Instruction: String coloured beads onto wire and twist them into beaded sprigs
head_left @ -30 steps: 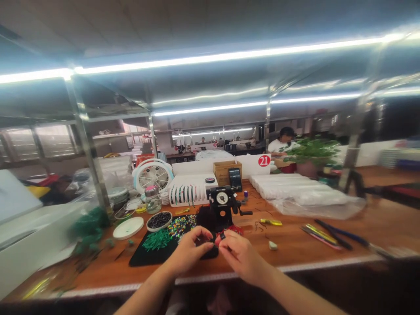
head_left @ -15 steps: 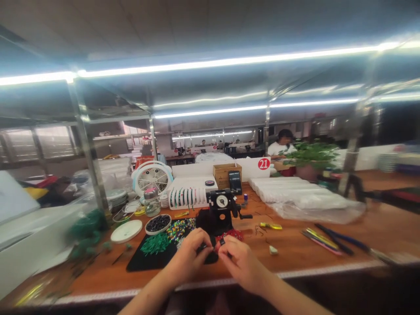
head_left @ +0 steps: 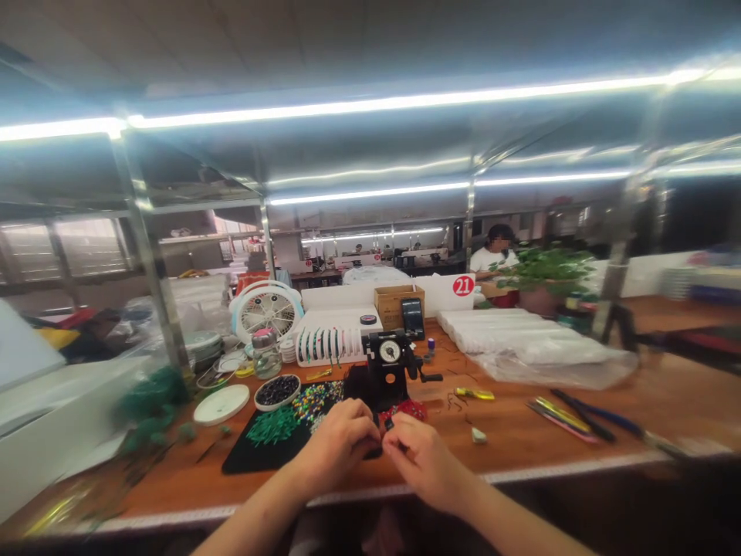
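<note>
My left hand (head_left: 339,442) is closed over the black mat (head_left: 237,461), its fingertips bent in so that whatever they hold is hidden. Beside it, my right hand (head_left: 425,457) is closed too, with a small black piece (head_left: 389,425) showing at its fingers, too small to name. The two hands nearly meet at the fingertips. Just behind them stands a black hand-cranked device (head_left: 389,369) with a round dial. Red pieces (head_left: 408,409) lie at its foot. On the mat are green strips (head_left: 271,426), a heap of multicoloured beads (head_left: 312,403) and a white dish (head_left: 258,400) of black beads.
At the left are a white lid (head_left: 221,405), a glass jar (head_left: 267,363) and a fan (head_left: 266,311). A rack of spools (head_left: 329,345) stands behind. White wrapped rolls (head_left: 521,340), a yellow cutter (head_left: 475,394) and pliers (head_left: 614,415) lie right. A person (head_left: 492,259) sits beyond.
My left fingers have curled in further, covering the dark thing that showed between them. My right hand stays almost in place. The view has shifted slightly.
</note>
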`<state>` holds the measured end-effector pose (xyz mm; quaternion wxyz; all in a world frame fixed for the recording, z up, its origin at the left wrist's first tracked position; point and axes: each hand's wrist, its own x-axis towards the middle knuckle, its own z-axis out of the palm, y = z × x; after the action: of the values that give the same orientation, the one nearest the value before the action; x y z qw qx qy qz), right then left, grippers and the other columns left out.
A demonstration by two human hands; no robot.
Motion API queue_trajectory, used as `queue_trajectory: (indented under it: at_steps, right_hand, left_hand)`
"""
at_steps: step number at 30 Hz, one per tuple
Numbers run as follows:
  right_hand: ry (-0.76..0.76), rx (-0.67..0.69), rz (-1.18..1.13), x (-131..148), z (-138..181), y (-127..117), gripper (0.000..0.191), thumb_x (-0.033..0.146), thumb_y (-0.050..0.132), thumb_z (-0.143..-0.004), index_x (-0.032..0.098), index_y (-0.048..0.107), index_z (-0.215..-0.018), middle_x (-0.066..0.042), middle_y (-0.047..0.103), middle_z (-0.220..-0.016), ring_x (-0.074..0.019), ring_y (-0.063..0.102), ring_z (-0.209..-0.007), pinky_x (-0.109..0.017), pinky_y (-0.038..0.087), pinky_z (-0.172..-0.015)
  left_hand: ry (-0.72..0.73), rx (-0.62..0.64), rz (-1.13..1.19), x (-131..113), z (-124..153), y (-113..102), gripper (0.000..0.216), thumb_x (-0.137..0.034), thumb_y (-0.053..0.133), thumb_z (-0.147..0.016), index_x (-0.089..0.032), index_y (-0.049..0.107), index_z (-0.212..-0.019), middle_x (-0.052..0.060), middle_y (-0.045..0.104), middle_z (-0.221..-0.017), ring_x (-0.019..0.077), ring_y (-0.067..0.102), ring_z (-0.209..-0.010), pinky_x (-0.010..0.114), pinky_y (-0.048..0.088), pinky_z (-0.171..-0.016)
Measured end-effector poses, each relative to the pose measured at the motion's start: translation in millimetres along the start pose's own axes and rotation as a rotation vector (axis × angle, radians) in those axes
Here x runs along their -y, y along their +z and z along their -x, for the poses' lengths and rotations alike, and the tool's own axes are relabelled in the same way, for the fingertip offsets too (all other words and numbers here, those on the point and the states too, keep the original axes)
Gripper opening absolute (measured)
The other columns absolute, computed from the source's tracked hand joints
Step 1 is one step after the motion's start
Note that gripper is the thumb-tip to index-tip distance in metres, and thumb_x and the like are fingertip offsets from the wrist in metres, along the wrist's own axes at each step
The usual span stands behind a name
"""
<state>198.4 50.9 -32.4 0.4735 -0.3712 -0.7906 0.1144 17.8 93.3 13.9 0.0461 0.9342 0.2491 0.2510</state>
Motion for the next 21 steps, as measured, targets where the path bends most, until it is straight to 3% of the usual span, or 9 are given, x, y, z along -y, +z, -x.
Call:
queue_trajectory:
  at_steps: [3, 9, 11, 15, 21]
  right_hand:
    - [-0.014, 0.020, 0.015, 0.1, 0.0, 0.2, 0.020, 0.010, 0.044, -0.084, 0.017, 0.054, -0.069, -0.003, 0.053, -0.075, -0.0150, 0.052, -0.073, -0.025, 0.041, -0.065]
    - [-0.065, 0.032, 0.039, 1.6, -1.2, 0.4, 0.021, 0.011, 0.040, -0.086, 0.018, 0.055, -0.074, -0.006, 0.055, -0.079, -0.0169, 0.052, -0.077, -0.028, 0.044, -0.070]
    - [-0.071, 0.036, 0.032, 2.2, -0.6, 0.4, 0.020, 0.011, 0.041, -0.086, 0.017, 0.056, -0.074, -0.006, 0.055, -0.080, -0.0171, 0.052, -0.077, -0.029, 0.045, -0.071]
    - [-0.074, 0.036, 0.034, 1.5, 0.9, 0.3, 0.019, 0.011, 0.042, -0.086, 0.018, 0.055, -0.075, -0.006, 0.054, -0.081, -0.0168, 0.052, -0.078, -0.028, 0.044, -0.071]
    - [-0.066, 0.031, 0.037, 0.0, 1.3, 0.3, 0.019, 0.010, 0.043, -0.086, 0.018, 0.055, -0.073, -0.004, 0.053, -0.078, -0.0157, 0.051, -0.077, -0.026, 0.043, -0.070]
  left_hand:
    - [-0.035, 0.022, 0.108, -0.3, 1.2, -4.3, 0.008, -0.022, 0.058, -0.080, -0.021, 0.064, -0.075, 0.004, 0.059, -0.085, 0.0167, 0.053, -0.083, 0.029, 0.040, -0.075]
    - [-0.378, 0.116, 0.421, 0.2, 5.0, -4.8, 0.006, -0.020, 0.059, -0.072, -0.020, 0.062, -0.077, -0.001, 0.065, -0.078, 0.0152, 0.057, -0.074, 0.025, 0.042, -0.067]
    - [-0.431, 0.118, 0.473, 1.2, 4.2, -3.0, 0.006, -0.022, 0.058, -0.072, -0.019, 0.062, -0.075, -0.001, 0.065, -0.075, 0.0153, 0.056, -0.073, 0.025, 0.042, -0.066]
    - [-0.422, 0.086, 0.424, -0.3, 0.4, -5.0, 0.005, -0.025, 0.057, -0.073, -0.020, 0.060, -0.073, -0.001, 0.063, -0.077, 0.0155, 0.054, -0.074, 0.025, 0.040, -0.067]
    - [-0.253, 0.019, 0.297, -6.6, -1.9, -12.4, 0.004, -0.020, 0.058, -0.076, -0.021, 0.059, -0.080, 0.000, 0.058, -0.082, 0.0152, 0.052, -0.079, 0.027, 0.040, -0.074]
